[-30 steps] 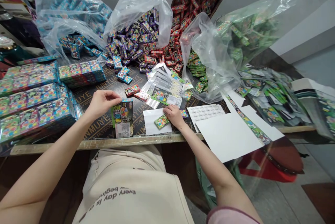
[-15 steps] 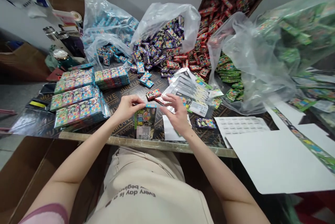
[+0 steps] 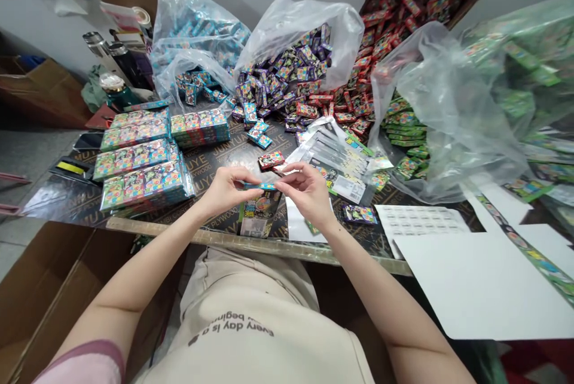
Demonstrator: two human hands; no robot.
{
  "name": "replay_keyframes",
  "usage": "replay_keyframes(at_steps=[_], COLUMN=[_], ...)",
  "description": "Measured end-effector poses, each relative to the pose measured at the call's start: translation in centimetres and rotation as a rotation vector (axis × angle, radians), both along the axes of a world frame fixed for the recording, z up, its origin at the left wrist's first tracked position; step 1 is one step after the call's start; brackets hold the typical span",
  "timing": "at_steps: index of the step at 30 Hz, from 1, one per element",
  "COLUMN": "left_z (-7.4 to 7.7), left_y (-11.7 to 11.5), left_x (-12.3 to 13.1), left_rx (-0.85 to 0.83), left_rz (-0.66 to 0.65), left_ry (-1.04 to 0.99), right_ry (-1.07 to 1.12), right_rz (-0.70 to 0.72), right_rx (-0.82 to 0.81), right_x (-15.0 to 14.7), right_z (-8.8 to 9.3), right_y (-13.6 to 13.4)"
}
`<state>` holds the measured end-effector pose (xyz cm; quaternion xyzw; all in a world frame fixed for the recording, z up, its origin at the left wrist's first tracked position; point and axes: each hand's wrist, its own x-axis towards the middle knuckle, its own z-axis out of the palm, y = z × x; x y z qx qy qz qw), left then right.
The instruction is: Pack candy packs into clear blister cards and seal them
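Between my two hands a small blue box (image 3: 260,186) with printed sides is held edge-on. My left hand (image 3: 228,191) pinches its left end, and the thumb and fingers of my right hand (image 3: 310,194) close on its right end. Just below it, at the table's front edge, lies a dark printed card (image 3: 260,213), partly covered by the hands. A small red box (image 3: 271,160) lies just beyond the fingers. Under my right wrist is a white sheet (image 3: 298,219), and a purple box (image 3: 359,214) lies to its right.
Stacks of wrapped multicoloured boxes (image 3: 141,183) stand at the left. Behind are plastic bags of blue (image 3: 201,43), purple (image 3: 278,76) and green boxes (image 3: 403,121), plus a red heap (image 3: 359,100). Silver pouches (image 3: 332,148) lie fanned out; white card (image 3: 488,282) overhangs the front right.
My right hand has moved in and taken the right end of the blue box, which my left hand alone held before. The view has shifted slightly.
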<state>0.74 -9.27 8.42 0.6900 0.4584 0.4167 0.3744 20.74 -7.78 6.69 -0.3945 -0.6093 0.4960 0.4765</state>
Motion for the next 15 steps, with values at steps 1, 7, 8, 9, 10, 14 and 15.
replay_keyframes(at_steps=[1, 7, 8, 9, 10, 14, 15], left_z=[0.1, 0.2, 0.2, 0.2, 0.2, 0.3, 0.4], left_y=[-0.3, -0.2, 0.0, 0.2, 0.4, 0.5, 0.4], left_x=[-0.1, -0.9, -1.0, -1.2, -1.3, -1.7, -1.8], left_rx=[0.037, -0.104, -0.166, -0.216, -0.251, -0.249, -0.205], left_rz=[-0.016, -0.049, -0.063, -0.077, -0.089, -0.111, -0.121], left_ry=[0.011, -0.089, -0.112, -0.128, -0.137, -0.110, -0.081], right_ry=[-0.007, -0.023, -0.023, -0.021, -0.019, -0.032, -0.043], right_rz=[-0.008, -0.072, -0.072, -0.069, -0.065, -0.062, -0.066], right_rx=[0.009, 0.072, 0.063, 0.052, 0.042, 0.062, 0.086], right_x=[0.1, 0.0, -0.1, -0.1, -0.2, -0.2, -0.2], right_z=[-0.1, -0.1, -0.1, 0.0, 0.0, 0.1, 0.1], right_y=[-0.2, -1.4, -1.4, -1.4, -1.4, -1.2, -1.3])
